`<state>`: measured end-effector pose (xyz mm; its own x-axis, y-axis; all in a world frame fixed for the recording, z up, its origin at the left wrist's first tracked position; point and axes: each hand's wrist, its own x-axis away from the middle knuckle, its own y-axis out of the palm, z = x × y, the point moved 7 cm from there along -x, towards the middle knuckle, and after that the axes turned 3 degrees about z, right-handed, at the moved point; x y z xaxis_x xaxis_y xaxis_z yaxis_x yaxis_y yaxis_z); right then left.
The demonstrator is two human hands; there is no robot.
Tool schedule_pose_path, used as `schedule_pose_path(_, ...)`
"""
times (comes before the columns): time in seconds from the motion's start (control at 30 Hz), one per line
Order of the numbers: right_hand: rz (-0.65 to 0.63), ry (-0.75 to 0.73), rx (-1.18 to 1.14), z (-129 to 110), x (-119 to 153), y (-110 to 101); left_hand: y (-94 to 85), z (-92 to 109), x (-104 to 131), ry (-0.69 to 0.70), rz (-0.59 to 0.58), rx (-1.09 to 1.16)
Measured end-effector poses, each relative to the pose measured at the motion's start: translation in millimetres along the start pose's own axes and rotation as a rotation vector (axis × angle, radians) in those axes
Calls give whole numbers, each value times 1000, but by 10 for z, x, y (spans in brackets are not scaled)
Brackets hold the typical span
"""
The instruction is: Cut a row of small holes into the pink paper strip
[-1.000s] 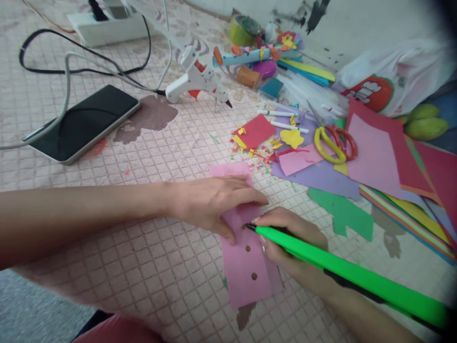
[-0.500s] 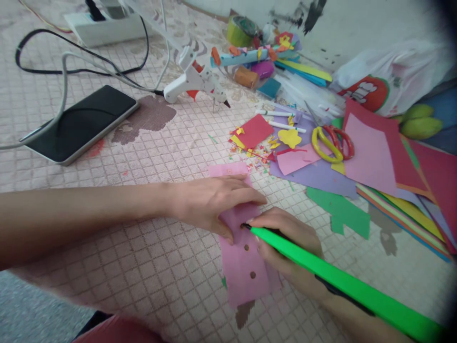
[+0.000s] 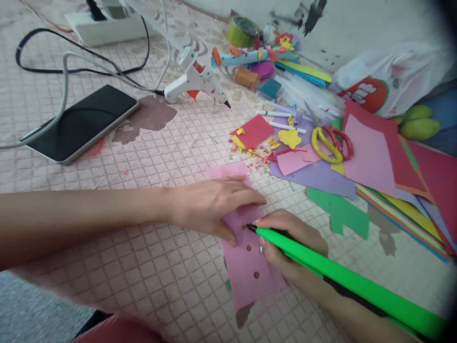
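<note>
A strip of pink paper (image 3: 246,286) lies on the cloth-covered table, with dark round spots in a row along it. My left hand (image 3: 214,202) rests flat across its upper part, fingers spread and pointing right. In my right hand (image 3: 296,243) is a bright green marker (image 3: 321,264), gripped near its black tip. That tip touches or hovers just over the topmost visible spot, beside my left thumb; contact cannot be made out. Part of the strip is hidden under my left hand.
Left lies a phone (image 3: 82,124) under a cable; behind it stands a white power strip (image 3: 107,28). A glue gun (image 3: 196,78) sits at the back. On the right are scissors (image 3: 326,145), coloured paper (image 3: 371,152), green scrap (image 3: 339,209) and a plastic bag (image 3: 400,76).
The marker and my right hand have shifted slightly right. The lower end of the pink strip has swung a little to the right. My left hand stays almost in place.
</note>
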<state>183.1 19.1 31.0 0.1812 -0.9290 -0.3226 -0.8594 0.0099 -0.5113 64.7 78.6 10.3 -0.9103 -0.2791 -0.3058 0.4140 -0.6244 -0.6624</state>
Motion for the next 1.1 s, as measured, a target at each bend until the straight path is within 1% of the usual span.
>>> schedule_pose_path(0.17, -16, -16, 3, -10, 2, 9, -5, -5, -7, -3, 0, 2)
schedule_pose_path(0.27, -68, -10, 22, 15, 20, 37, -5, 5, -8, -1, -1, 3)
schedule_pose_path(0.37, -102, -43, 36, 17, 32, 60, -10, 21, -6, 2, 2, 1)
schedule_pose_path(0.43, -82, -45, 13, 21, 27, 44, -14, 21, -5, -8, 0, -13)
schedule_pose_path(0.53, -21, 34, -31, 67, 9, -10, -25, 21, -10, -13, -1, -34)
schedule_pose_path(0.6, -9, 57, -29, 70, -2, -26, -30, 30, -12, -2, -1, -37)
schedule_pose_path(0.87, -17, -12, 0, -15, -22, -13, -21, 21, -1, -11, -8, -43)
schedule_pose_path(1.1, -58, -28, -22, 16, -1, 34, -26, 17, -14, -23, 0, -43)
